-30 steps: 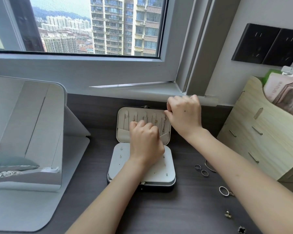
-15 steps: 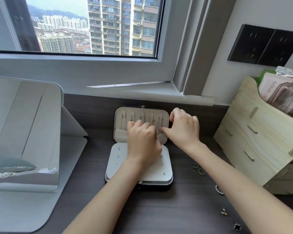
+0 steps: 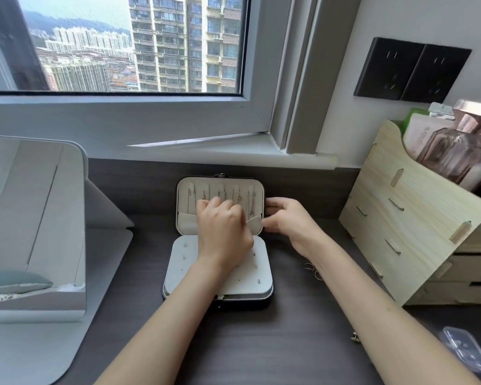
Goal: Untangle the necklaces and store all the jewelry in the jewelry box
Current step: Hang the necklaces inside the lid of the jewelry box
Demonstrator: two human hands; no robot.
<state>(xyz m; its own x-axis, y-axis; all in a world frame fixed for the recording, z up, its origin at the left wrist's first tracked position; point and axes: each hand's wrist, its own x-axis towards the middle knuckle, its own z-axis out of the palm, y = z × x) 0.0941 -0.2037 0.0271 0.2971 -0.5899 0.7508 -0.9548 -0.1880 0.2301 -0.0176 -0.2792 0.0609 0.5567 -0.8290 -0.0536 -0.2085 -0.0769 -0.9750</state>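
A dark wood-grain desk (image 3: 261,343) beneath a window (image 3: 139,45) facing high-rise blocks. We see one jewelry box (image 3: 245,286) open at centre, its lid upright. Necklaces (image 3: 252,202) hang from five tabs, and at least five studs (image 3: 258,280) sit on the white panel. The left hand (image 3: 222,232), fingers curled and knuckles up, is against the lid lining; whether it pinches a chain we cannot tell. The right hand (image 3: 292,220) grips the lid's right edge between bent fingers and thumb. Two rings (image 3: 309,268) and one gold piece (image 3: 354,337) lie beside the right forearm.
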